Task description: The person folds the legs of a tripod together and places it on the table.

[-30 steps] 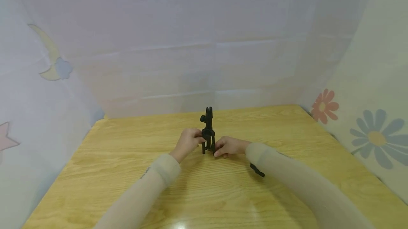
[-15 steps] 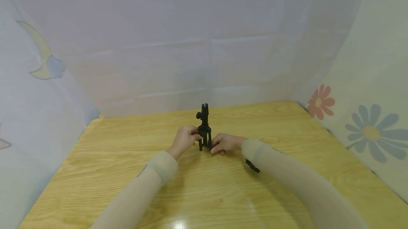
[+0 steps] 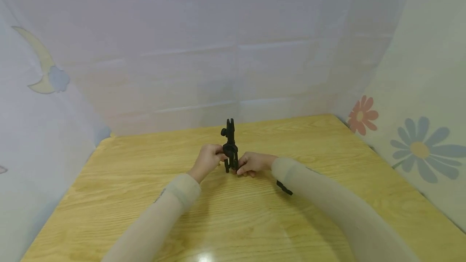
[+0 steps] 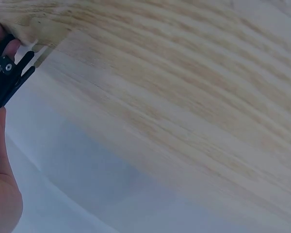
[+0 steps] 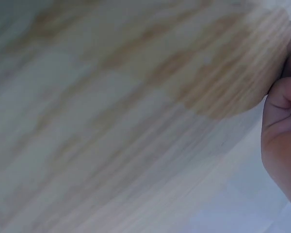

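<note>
A small black tripod (image 3: 230, 138) stands upright near the middle of the wooden table in the head view, a knob on its left side and a forked top. My left hand (image 3: 208, 160) grips its middle from the left, thumb in front. Low on the other side, my right hand (image 3: 253, 163) pinches the foot of one leg between thumb and fingers. In the left wrist view, dark tripod legs (image 4: 14, 80) show at the left edge beside the thumb. The right wrist view has only part of my right hand (image 5: 283, 116), and what it pinches is mostly hidden there.
The wooden table (image 3: 233, 221) reaches back to a pale cloth backdrop (image 3: 233, 51). Cloth with printed flowers hangs along the right side, and cloth with a moon along the left. A short dark piece (image 3: 284, 188) shows just under the right sleeve.
The head view has shifted, so everything sits slightly further left in it. The tripod has tilted and turned a little, with both hands keeping their holds.
</note>
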A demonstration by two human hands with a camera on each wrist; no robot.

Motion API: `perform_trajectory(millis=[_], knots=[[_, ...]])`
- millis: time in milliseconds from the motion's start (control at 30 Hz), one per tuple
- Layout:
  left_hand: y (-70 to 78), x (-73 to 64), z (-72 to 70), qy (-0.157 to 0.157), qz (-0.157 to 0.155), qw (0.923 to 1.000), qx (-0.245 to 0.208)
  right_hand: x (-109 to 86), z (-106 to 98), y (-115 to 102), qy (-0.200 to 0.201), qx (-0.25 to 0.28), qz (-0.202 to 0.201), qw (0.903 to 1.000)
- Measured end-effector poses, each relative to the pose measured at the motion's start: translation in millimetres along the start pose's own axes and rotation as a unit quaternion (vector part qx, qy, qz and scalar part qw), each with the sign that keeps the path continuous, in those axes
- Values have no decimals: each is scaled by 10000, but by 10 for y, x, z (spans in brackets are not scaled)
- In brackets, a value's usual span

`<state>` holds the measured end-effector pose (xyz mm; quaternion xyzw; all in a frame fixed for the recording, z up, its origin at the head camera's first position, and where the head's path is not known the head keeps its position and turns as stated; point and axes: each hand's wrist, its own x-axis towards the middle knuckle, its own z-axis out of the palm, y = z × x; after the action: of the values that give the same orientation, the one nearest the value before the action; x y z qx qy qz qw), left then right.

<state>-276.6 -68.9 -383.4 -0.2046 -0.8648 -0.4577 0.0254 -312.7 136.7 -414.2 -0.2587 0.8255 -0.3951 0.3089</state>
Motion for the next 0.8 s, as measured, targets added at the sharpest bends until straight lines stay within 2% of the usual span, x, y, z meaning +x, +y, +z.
perform_trajectory(millis=[267,533,800], knots=[[-29,-8,-53,-175,-235,9996,-30,51,44,-34,174,140,164,9996],[-50,39,-77,-490,-129,9987,-3,68,45,-2,343,123,296,9989],[-58,103,-68,-676,-296,9973,-17,-13,-21,60,591,196,388,9973]])
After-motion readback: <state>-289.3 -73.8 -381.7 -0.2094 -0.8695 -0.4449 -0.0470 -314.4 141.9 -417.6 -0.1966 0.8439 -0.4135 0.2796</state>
